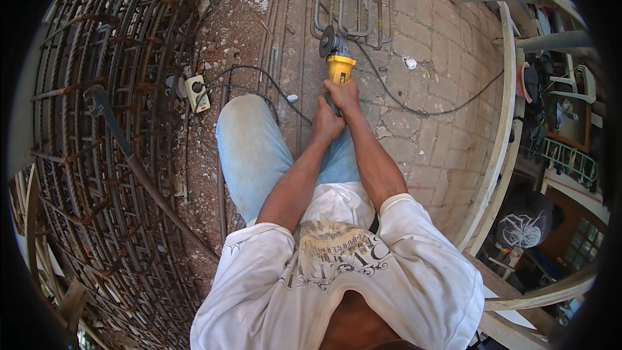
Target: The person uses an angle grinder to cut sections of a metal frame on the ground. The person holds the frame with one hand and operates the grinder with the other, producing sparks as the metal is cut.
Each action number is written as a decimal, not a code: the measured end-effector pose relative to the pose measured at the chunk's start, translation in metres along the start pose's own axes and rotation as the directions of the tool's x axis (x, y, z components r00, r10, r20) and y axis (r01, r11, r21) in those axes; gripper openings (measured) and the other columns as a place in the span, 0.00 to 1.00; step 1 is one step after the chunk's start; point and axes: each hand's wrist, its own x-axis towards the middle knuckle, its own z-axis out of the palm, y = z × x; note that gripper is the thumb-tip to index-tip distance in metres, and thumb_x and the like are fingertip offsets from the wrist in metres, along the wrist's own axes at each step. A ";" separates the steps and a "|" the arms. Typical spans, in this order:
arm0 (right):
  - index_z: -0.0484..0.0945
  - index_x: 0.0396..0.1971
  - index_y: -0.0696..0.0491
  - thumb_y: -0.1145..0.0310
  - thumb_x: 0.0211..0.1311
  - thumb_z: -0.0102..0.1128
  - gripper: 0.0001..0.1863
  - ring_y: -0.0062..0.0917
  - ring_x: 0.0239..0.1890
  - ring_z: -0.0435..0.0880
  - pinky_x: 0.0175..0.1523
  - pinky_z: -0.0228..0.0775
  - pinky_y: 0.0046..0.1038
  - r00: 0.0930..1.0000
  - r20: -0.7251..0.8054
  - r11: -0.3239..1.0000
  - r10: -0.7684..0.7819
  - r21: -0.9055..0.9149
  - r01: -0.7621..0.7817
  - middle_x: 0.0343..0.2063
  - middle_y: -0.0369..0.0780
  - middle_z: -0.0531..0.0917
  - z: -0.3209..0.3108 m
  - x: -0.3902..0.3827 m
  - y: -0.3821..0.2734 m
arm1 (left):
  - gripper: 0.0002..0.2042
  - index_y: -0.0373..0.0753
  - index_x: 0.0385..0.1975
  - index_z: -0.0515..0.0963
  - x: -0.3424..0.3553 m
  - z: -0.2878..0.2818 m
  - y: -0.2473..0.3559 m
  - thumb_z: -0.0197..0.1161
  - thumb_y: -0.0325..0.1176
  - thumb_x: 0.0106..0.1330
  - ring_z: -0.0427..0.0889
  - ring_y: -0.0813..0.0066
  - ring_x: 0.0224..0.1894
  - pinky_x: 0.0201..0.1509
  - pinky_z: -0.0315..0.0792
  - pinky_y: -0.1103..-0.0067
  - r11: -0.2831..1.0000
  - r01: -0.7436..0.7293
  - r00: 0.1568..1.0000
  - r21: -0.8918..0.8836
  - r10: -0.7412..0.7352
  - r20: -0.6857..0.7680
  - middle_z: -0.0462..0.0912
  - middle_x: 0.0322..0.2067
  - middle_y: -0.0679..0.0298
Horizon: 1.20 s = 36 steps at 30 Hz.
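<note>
Ahead of my knees I hold a yellow and black angle grinder point(339, 69) with both hands. My right hand point(345, 98) is closed round its yellow body, nearer the disc. Behind it, my left hand point(328, 122) grips the dark rear end. The grinder's round disc point(328, 41) sits beside the near end of a rebar frame point(350, 1) of bent, tied bars on the paving. I cannot tell whether the disc touches a bar or is spinning.
Stacked rusty rebar cages point(97, 175) fill the left side, with a long metal bending bar point(139, 172) across them. A cream socket box point(197, 94) and dark cords point(424, 113) lie on the ground. Wooden rails point(497, 149) stand right; beyond is a patterned dark cap point(523, 228).
</note>
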 end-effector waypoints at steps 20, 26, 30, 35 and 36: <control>0.76 0.44 0.65 0.53 0.38 0.73 0.36 0.43 0.42 0.86 0.45 0.76 0.39 0.999 0.049 1.000 0.005 0.009 -0.005 0.38 0.54 0.85 -0.003 0.005 0.001 | 0.39 0.32 0.56 0.60 0.006 0.006 -0.004 0.73 0.46 0.50 0.79 0.37 0.50 0.52 0.72 0.55 0.999 0.042 0.999 0.013 -0.042 0.016 0.79 0.46 0.36; 0.75 0.44 0.65 0.53 0.37 0.73 0.37 0.45 0.43 0.86 0.47 0.76 0.40 0.998 0.061 0.999 0.011 -0.053 -0.008 0.40 0.55 0.84 -0.001 0.012 0.003 | 0.32 0.31 0.53 0.61 0.006 0.005 -0.002 0.68 0.43 0.54 0.80 0.39 0.49 0.52 0.73 0.56 1.000 0.014 1.000 0.019 -0.014 0.002 0.80 0.44 0.38; 0.75 0.46 0.65 0.53 0.37 0.73 0.38 0.45 0.44 0.85 0.47 0.76 0.40 0.996 0.090 0.999 0.029 -0.044 -0.025 0.41 0.55 0.84 0.001 0.016 0.008 | 0.33 0.31 0.54 0.61 0.005 0.003 0.000 0.68 0.43 0.54 0.79 0.39 0.50 0.53 0.73 0.56 1.000 0.018 1.000 -0.023 -0.017 0.021 0.80 0.45 0.38; 0.77 0.41 0.64 0.56 0.40 0.73 0.32 0.41 0.38 0.87 0.43 0.77 0.38 0.999 0.047 1.000 -0.013 -0.011 0.014 0.37 0.52 0.85 0.003 0.011 0.005 | 0.35 0.30 0.56 0.60 0.008 0.003 -0.004 0.69 0.44 0.54 0.79 0.40 0.51 0.54 0.73 0.57 0.999 0.034 0.999 -0.006 -0.033 0.033 0.79 0.47 0.38; 0.78 0.39 0.64 0.56 0.40 0.73 0.30 0.39 0.37 0.87 0.42 0.77 0.38 0.998 0.059 1.000 -0.013 0.014 0.012 0.35 0.51 0.86 0.003 0.009 0.003 | 0.36 0.30 0.57 0.60 0.008 0.004 -0.006 0.69 0.44 0.54 0.79 0.40 0.51 0.53 0.74 0.57 1.000 0.015 1.000 0.006 -0.015 0.015 0.79 0.47 0.38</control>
